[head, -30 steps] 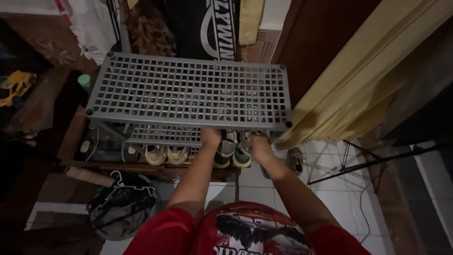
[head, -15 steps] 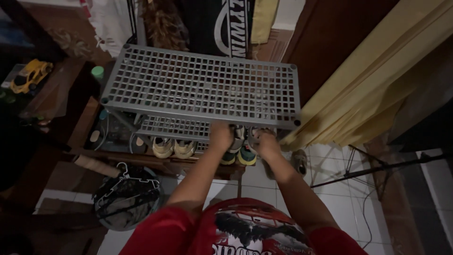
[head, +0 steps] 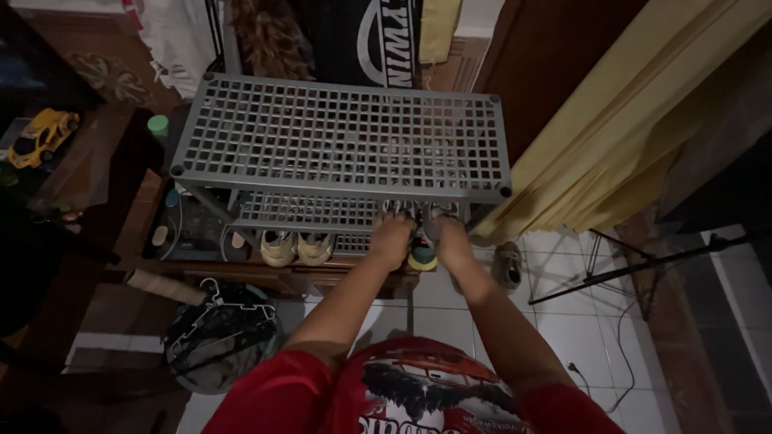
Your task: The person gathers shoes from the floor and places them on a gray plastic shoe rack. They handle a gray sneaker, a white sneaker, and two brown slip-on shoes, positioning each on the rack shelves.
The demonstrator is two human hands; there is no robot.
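Both hands reach under the grey rack's top shelf: left hand and right hand each closed on one shoe of a pair at the lower shelf's right end. Lifting carelessly could knock knuckles against the grid above, or snag a sole on the lower shelf's edge.

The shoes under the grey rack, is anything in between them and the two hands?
Nothing visible. The left hand and right hand are already down at the pair of shoes on the low shelf. The grey rack's top shelf is above, and its front edge hides the shoes' far ends, so the fingers' grip cannot be told.
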